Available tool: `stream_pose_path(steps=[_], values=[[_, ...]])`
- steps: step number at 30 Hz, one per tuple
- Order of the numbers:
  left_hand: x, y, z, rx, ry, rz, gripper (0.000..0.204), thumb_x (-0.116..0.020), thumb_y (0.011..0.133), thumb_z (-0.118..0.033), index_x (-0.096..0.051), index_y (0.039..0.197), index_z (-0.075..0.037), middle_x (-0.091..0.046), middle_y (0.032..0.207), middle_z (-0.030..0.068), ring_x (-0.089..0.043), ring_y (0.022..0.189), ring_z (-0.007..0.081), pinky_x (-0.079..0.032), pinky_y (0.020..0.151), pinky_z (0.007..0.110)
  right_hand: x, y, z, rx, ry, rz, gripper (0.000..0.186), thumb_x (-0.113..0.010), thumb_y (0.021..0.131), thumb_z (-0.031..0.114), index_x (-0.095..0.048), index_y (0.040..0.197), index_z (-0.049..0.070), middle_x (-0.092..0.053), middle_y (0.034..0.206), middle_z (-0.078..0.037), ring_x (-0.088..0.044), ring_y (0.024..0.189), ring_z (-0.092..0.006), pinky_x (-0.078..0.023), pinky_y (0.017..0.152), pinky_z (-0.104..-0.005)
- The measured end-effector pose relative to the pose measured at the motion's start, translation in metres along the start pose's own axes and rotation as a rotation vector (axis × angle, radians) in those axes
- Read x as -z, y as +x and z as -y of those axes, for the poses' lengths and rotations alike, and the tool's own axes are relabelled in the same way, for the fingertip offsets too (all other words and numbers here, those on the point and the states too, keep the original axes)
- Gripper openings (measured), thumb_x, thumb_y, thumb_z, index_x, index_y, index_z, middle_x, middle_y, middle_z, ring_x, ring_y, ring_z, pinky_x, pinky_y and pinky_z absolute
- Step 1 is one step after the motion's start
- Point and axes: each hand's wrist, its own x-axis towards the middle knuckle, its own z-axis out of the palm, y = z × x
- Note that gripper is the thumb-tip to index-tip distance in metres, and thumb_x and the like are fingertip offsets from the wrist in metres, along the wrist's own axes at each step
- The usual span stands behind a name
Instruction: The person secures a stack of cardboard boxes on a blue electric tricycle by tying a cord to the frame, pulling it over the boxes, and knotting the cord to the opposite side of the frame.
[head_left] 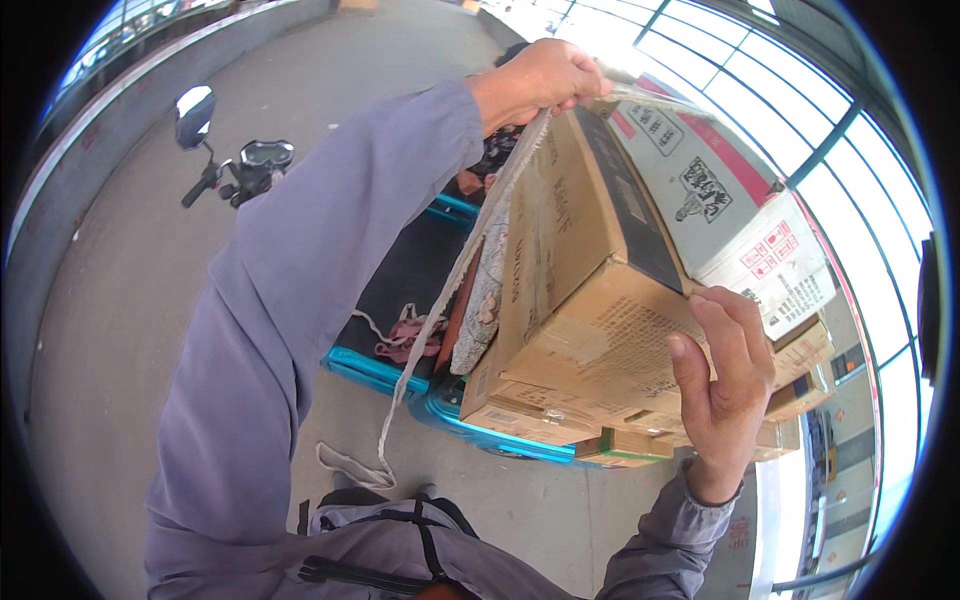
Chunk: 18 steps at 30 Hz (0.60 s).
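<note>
A covered or part-covered loading spot, by the look of it, along a wide concrete passage or ramp; which exactly, I can't tell from here. The bare grey floor [110, 340] runs off beside a low wall [115, 140] on my left, and bright daylight pours through a metal-framed grid [826, 146] on the right. Between them stands a small cargo vehicle [370, 372], handlebar [205, 186] and mirror [195, 112] showing, its blue-edged bed stacked with printed cardboard cartons [620, 335].

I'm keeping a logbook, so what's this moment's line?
left hand: pinching white strap | right hand: open at brown box's edge | strap: slack below
</note>
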Motion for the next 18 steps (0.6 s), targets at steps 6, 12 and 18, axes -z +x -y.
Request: stream_pose_path(steps=[6, 12, 18], values=[[0.006, 0.043, -0.036, -0.283, 0.087, -0.368, 0.01, -0.067, 0.081, -0.007, -0.068, 0.075, 0.001, -0.062, 0.061, 0.0089, -0.056, 0.051, 0.0163, -0.042, 0.045, 0.033, -0.006, 0.037, 0.007, 0.117, -0.183, -0.213, 0.035, -0.076, 0.074, 0.002, -0.063, 0.106, -0.001, -0.063, 0.108, -0.017, -0.062, 0.094, -0.0344, -0.05, 0.08, -0.0433], [0.038, 0.1, -0.033, -0.331, 0.487, -0.412, 0.026, -0.07, 0.088, -0.022, -0.067, 0.083, 0.003, -0.062, 0.065, 0.0092, -0.057, 0.055, 0.0181, -0.046, 0.05, 0.035, -0.039, 0.06, 0.003, 0.142, -0.29, -0.253, 0.028, -0.075, 0.075, 0.017, -0.063, 0.096, 0.003, -0.06, 0.103, -0.012, -0.059, 0.094, -0.0295, -0.046, 0.081, -0.0422], [0.02, 0.095, -0.007, -0.123, 0.29, -0.33, 0.022, -0.065, 0.093, -0.022, -0.061, 0.092, 0.0, -0.054, 0.068, 0.0015, -0.049, 0.052, 0.0103, -0.038, 0.047, 0.029, -0.047, 0.049, 0.008, 0.076, -0.262, -0.217, 0.027, -0.076, 0.079, 0.025, -0.064, 0.089, 0.004, -0.059, 0.095, -0.01, -0.057, 0.087, -0.0274, -0.044, 0.076, -0.0389]])
